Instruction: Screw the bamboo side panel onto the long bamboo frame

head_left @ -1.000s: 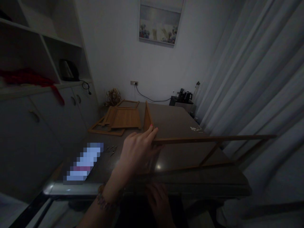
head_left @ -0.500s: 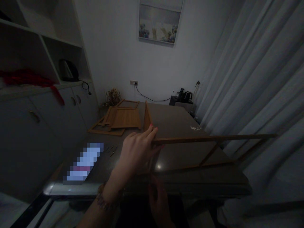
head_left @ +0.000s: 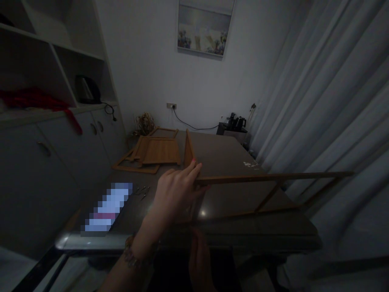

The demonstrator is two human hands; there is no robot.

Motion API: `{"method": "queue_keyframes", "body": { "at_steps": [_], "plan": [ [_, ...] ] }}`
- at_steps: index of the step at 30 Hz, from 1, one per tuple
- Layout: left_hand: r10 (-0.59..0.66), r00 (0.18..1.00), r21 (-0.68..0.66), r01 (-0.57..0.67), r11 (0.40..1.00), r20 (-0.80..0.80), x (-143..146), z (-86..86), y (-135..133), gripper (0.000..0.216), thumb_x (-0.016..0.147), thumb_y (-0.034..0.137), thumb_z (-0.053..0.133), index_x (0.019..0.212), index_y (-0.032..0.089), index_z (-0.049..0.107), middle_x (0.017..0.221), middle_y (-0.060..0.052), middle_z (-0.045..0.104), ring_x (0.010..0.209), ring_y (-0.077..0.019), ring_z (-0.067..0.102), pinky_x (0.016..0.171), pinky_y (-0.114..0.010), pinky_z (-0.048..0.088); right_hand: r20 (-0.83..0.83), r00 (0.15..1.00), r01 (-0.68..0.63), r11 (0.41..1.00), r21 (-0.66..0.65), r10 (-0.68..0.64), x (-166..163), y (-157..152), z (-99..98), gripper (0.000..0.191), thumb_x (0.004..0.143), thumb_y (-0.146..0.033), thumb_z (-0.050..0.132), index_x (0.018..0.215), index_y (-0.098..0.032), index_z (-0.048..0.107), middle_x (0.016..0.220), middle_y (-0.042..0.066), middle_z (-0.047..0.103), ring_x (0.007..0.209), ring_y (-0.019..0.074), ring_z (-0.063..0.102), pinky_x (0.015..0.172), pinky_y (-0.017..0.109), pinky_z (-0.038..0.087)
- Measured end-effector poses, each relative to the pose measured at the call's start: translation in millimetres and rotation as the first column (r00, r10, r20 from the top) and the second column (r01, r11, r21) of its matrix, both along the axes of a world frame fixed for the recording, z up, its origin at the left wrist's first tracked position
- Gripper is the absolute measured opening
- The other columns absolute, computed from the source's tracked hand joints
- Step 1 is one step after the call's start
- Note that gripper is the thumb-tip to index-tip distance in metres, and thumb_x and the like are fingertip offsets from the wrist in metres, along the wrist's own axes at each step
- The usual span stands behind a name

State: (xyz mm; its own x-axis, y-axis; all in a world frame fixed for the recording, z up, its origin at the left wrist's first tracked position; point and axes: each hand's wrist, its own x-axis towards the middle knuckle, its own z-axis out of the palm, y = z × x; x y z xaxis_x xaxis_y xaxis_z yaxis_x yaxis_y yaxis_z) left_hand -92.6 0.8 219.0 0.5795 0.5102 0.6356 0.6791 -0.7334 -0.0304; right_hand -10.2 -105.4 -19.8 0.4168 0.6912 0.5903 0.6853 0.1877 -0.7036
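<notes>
My left hand (head_left: 176, 192) is closed around the upper corner where a wooden frame (head_left: 267, 177) meets an upright wooden panel (head_left: 189, 150). The frame stands on its long edge and stretches to the right, with a crossbar near its far end. Below that corner, at the table's front edge, my right hand (head_left: 200, 257) is held low with its fingers pressed together. What those fingers hold, if anything, is too dark to make out. Several small metal pieces (head_left: 144, 192), perhaps screws, lie left of my left hand.
The dark table (head_left: 219, 150) bears a slatted wooden panel (head_left: 161, 151) and more wooden frames (head_left: 139, 168) at the back left. A blurred-out phone (head_left: 107, 209) lies at the front left. White cabinets (head_left: 60, 150) stand on the left; curtains (head_left: 319, 101) hang on the right.
My right hand has dropped slightly, and its fingers have turned and come closer together. My left hand and the frame hold still.
</notes>
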Motion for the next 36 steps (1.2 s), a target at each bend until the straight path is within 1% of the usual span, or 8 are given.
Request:
{"method": "queue_keyframes", "body": {
  "at_steps": [8, 13, 16, 20, 23, 27, 33, 36],
  "plan": [
    [-0.003, 1.000, -0.024, 0.003, 1.000, -0.005, 0, 0.3, 0, 0.053, 0.082, 0.047, 0.057, 0.129, 0.022, 0.052, 0.130, -0.007, 0.057, 0.085, -0.0248, 0.068, 0.070, -0.040, 0.052, -0.333, 0.942, 0.008, 0.996, -0.088, -0.037, -9, -4, -3.7, 0.031, 0.097, -0.038, 0.039, 0.117, -0.022, 0.056, 0.113, 0.009, 0.067, 0.103, 0.0200, 0.064, 0.085, 0.030, 0.052],
    [0.014, 1.000, -0.016, -0.014, 1.000, -0.022, 0, 1.6, 0, 0.054, 0.080, 0.047, 0.059, 0.128, 0.021, 0.053, 0.130, -0.007, 0.057, 0.082, -0.0239, 0.068, 0.069, -0.038, 0.052, -0.508, 0.861, -0.035, 0.994, -0.100, -0.021, -11, -7, 2.3, 0.039, 0.091, -0.053, 0.045, 0.117, -0.026, 0.056, 0.102, 0.007, 0.068, 0.092, 0.0209, 0.066, 0.073, 0.029, 0.053],
    [0.017, 1.000, -0.009, -0.017, 1.000, -0.027, 0, 1.7, -1, 0.054, 0.080, 0.048, 0.059, 0.128, 0.021, 0.053, 0.129, -0.005, 0.057, 0.082, -0.0243, 0.068, 0.068, -0.039, 0.052, -0.657, 0.754, -0.094, 0.988, -0.124, -0.010, -11, -7, 9.8, 0.045, 0.089, -0.060, 0.042, 0.115, -0.026, 0.055, 0.080, 0.002, 0.067, 0.070, 0.0174, 0.064, 0.059, 0.027, 0.050],
    [0.014, 1.000, -0.014, -0.014, 1.000, -0.010, 0, 0.3, -1, 0.054, 0.081, 0.048, 0.058, 0.127, 0.021, 0.053, 0.129, -0.006, 0.058, 0.084, -0.0248, 0.068, 0.071, -0.040, 0.053, -0.845, 0.534, -0.242, 0.963, -0.117, 0.032, -8, -4, 19.8, 0.048, 0.085, -0.063, 0.048, 0.111, -0.023, 0.055, 0.062, -0.004, 0.055, 0.053, 0.0115, 0.051, 0.050, 0.022, 0.041],
    [0.005, 1.000, -0.014, -0.005, 1.000, 0.007, 0, -0.3, -1, 0.053, 0.080, 0.047, 0.059, 0.127, 0.021, 0.054, 0.129, -0.008, 0.058, 0.084, -0.0252, 0.068, 0.072, -0.041, 0.053, -0.892, 0.448, -0.306, 0.948, -0.091, 0.059, -5, -2, 22.4, 0.048, 0.082, -0.062, 0.053, 0.110, -0.023, 0.054, 0.059, -0.006, 0.050, 0.050, 0.0098, 0.045, 0.047, 0.020, 0.036],
    [-0.002, 1.000, -0.018, 0.002, 1.000, 0.012, 0, 0.8, -1, 0.054, 0.080, 0.046, 0.060, 0.127, 0.021, 0.053, 0.127, -0.009, 0.059, 0.082, -0.0251, 0.069, 0.070, -0.040, 0.053, -0.920, 0.386, -0.294, 0.955, -0.049, 0.071, -6, 0, 19.3, 0.048, 0.081, -0.062, 0.055, 0.110, -0.025, 0.055, 0.061, -0.006, 0.050, 0.051, 0.0099, 0.046, 0.048, 0.020, 0.037],
    [-0.005, 1.000, -0.010, 0.005, 1.000, 0.008, 0, 1.1, -1, 0.053, 0.080, 0.046, 0.060, 0.127, 0.020, 0.054, 0.127, -0.010, 0.059, 0.081, -0.0253, 0.069, 0.069, -0.040, 0.053, -0.905, 0.406, -0.244, 0.969, 0.027, 0.127, -12, 0, 12.3, 0.041, 0.085, -0.059, 0.051, 0.110, -0.028, 0.056, 0.067, -0.002, 0.057, 0.057, 0.0134, 0.055, 0.052, 0.024, 0.045],
    [-0.006, 1.000, -0.017, 0.006, 1.000, 0.014, 0, 0.3, -1, 0.054, 0.079, 0.045, 0.061, 0.127, 0.021, 0.053, 0.127, -0.010, 0.059, 0.082, -0.0255, 0.069, 0.069, -0.040, 0.053, -0.917, 0.379, -0.219, 0.975, 0.039, 0.122, -15, 1, 5.3, 0.037, 0.086, -0.058, 0.051, 0.111, -0.031, 0.056, 0.066, -0.003, 0.056, 0.054, 0.0131, 0.055, 0.054, 0.026, 0.047]
  ]
}}
